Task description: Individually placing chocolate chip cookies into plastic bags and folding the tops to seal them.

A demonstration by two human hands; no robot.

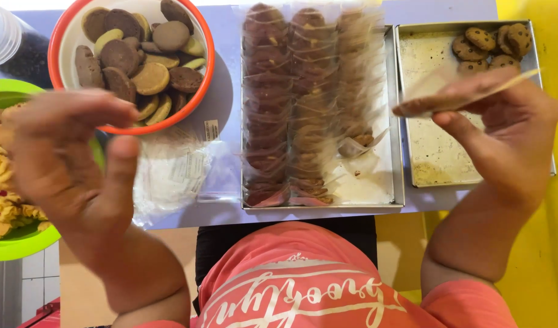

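Middle tray (398, 121): a shallow metal tray, taken here as the landmark. It holds three rows of round cookies (291, 103), each in a clear plastic sleeve, overlapping like shingles. The third row ends partway down, leaving bare metal and crumbs in the near right corner.
Right tray (434, 152): just right of the middle tray, almost touching it. Mostly bare and stained, with a small cluster of chocolate chip cookies (488, 45) in its far right corner.
Orange-rimmed bowl (207, 67): left of the middle tray, piled with unwrapped round cookies, dark brown, tan and pale.
Green bowl (17, 243): far left of the middle tray, holding yellowish piped cookies with red spots; cut off by the frame edge.
Stack of empty sleeves (169, 170): clear plastic wrappers lying flat between the orange-rimmed bowl and the middle tray's near left corner.
Right hand (503, 130): raised over the right tray, thumb and fingers pinching a clear plastic sleeve (467, 91) held flat; it covers part of that tray.
Left hand (60, 152): raised left of the middle tray, fingers loosely curled with nothing visible in them; it hides part of the green bowl and the near rim of the orange-rimmed bowl.
Hard to make out: a clear container (11, 45) with dark contents at the far left corner is cropped; both hands and the wrapped rows are blurred.
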